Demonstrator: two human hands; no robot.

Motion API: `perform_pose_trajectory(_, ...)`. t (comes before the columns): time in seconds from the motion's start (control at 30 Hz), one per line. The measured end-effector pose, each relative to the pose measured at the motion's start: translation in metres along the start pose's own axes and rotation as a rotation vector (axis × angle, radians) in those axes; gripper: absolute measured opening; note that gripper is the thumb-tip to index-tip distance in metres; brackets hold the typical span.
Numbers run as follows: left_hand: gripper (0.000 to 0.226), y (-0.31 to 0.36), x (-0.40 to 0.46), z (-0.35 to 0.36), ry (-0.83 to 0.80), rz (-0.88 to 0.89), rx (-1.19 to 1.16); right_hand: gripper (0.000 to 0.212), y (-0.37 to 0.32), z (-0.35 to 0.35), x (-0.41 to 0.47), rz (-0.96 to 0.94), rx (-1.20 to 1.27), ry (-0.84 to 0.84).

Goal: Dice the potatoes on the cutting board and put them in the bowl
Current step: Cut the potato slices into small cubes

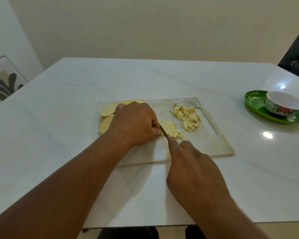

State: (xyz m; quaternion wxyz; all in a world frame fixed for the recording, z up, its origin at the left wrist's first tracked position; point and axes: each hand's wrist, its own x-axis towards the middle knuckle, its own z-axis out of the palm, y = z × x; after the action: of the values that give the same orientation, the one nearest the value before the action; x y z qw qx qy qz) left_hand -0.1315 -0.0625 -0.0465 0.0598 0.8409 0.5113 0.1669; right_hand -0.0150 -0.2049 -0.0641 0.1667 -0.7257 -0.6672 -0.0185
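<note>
A white cutting board lies in the middle of the table. Several potato slices lie at its far left. A pile of diced potato sits near the handle slot on the right. My left hand presses with curled fingers on a part-cut potato slice at the board's centre. My right hand grips a knife, whose blade rests across that slice beside a few fresh cubes. A white bowl with a flower pattern stands far right, off the board.
The bowl sits on a green plate near the table's right edge. A framed leaf picture leans against the wall at the left. The white table ends just in front of me.
</note>
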Motion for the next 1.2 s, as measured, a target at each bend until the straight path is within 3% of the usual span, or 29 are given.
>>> perform_pose_trajectory(0.3, 0.011, 0.002, -0.001, 0.001, -0.027, 0.016, -0.005, 0.068, 0.003, -0.003, -0.006, 0.01, -0.07, -0.059)
perform_pose_trajectory(1.0, 0.015, 0.003, 0.001, 0.003, -0.064, 0.019, -0.043, 0.076, 0.016, -0.026, -0.034, 0.106, 0.057, -0.236)
perform_pose_trajectory(1.2, 0.015, 0.001, 0.0, 0.001, -0.08, 0.004, -0.095, 0.066, 0.025, -0.046, -0.039, 0.044, 0.046, -0.131)
